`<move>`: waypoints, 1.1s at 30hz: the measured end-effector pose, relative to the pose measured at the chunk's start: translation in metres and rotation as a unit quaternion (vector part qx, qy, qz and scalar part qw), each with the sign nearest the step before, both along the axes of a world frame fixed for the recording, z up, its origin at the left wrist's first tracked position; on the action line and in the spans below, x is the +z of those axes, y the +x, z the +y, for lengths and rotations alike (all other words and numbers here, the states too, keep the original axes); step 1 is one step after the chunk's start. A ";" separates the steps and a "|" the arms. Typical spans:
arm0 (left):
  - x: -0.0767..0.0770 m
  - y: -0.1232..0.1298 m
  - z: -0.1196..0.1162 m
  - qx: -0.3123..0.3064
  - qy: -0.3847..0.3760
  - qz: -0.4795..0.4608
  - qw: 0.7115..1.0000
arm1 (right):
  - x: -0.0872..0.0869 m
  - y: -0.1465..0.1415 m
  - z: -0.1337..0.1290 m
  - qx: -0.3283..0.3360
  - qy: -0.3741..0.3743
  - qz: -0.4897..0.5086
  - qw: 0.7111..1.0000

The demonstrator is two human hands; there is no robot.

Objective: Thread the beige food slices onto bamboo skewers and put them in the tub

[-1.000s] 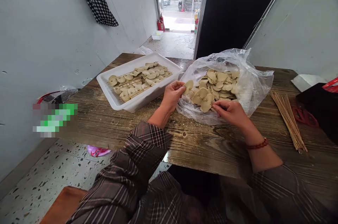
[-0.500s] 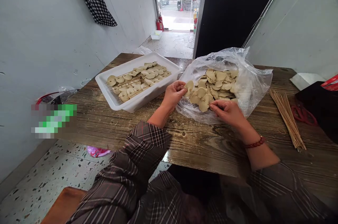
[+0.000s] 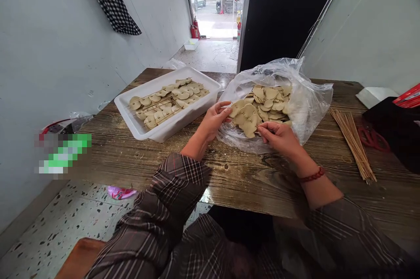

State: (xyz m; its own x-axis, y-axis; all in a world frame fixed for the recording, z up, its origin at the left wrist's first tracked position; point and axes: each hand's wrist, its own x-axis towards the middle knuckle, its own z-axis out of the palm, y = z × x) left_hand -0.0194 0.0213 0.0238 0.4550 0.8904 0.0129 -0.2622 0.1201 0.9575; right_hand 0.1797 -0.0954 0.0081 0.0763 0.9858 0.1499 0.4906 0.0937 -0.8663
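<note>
My left hand is at the near left side of the clear plastic bag, thumb and fingers closed on the edge of a thin round beige slice. That slice overlaps a few others strung together in a row above the bag's mouth. At the row's right end my right hand pinches a thin wooden skewer, mostly hidden by the slices and fingertips. Behind them, a heap of loose beige slices lies in the plastic bag.
To the left stands a white tray holding several skewers of slices. A bundle of bare bamboo skewers lies on the wooden table at right, beside red-handled scissors and a black object.
The slice in my left hand has moved right and down against the strung slices, now overlapping them. My right hand keeps its pinch. The whole view has shifted slightly.
</note>
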 end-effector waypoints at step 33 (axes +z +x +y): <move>-0.003 0.007 -0.004 -0.034 -0.117 -0.104 0.987 | 0.005 -0.009 -0.002 -0.001 0.002 -0.054 0.999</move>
